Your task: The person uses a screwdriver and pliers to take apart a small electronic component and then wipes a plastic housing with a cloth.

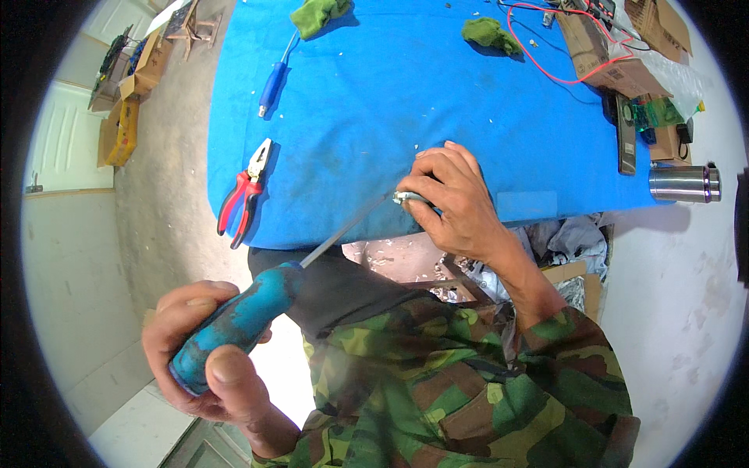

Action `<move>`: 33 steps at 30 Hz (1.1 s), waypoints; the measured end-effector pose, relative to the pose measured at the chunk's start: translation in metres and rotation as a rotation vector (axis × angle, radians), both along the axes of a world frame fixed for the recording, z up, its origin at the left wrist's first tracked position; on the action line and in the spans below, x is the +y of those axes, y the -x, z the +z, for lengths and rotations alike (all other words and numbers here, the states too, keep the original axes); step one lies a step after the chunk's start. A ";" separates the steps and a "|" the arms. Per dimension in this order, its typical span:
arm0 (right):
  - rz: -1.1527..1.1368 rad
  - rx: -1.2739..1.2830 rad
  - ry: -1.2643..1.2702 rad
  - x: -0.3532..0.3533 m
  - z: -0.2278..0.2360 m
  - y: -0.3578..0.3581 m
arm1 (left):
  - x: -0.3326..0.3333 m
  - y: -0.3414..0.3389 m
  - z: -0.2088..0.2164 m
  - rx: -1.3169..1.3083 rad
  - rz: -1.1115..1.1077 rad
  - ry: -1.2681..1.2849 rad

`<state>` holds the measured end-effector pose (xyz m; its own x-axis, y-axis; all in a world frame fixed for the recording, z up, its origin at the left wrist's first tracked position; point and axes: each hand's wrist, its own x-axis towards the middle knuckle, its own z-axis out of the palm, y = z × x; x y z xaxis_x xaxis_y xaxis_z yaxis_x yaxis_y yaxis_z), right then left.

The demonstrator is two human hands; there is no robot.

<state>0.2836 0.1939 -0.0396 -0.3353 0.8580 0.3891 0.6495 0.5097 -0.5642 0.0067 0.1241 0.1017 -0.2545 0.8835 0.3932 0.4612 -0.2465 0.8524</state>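
My left hand (211, 351) is wrapped round the worn teal handle of a screwdriver (242, 324). Its long metal shaft runs up and to the right, and the tip meets or nearly meets a small whitish metal part (407, 197). That part is pinched between the thumb and fingers of my right hand (449, 191), above the table's near edge; my fingers hide most of it, so its kind is unclear. Left of my right hand, pliers (244, 195) with red and black handles lie on the blue tablecloth (343, 132).
A blue-handled screwdriver (273, 87) lies farther back, by a green cloth (318, 15). Another green cloth (490, 36) is at the far side. A red wire (538, 69), cardboard box (624, 76) and steel flask (684, 184) stand along the right. Below the edge is a stool (402, 257) with scraps.
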 end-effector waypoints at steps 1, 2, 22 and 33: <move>0.009 0.004 0.005 0.000 0.000 0.000 | 0.000 -0.002 0.001 0.012 -0.003 0.005; 0.012 0.007 0.002 0.000 0.000 0.000 | 0.000 -0.006 0.002 0.024 -0.007 0.010; 0.019 0.040 -0.001 -0.001 -0.002 -0.003 | 0.006 -0.028 0.015 0.140 -0.128 0.040; 0.028 0.037 0.011 -0.001 -0.003 -0.004 | 0.018 -0.032 0.013 0.227 -0.201 -0.009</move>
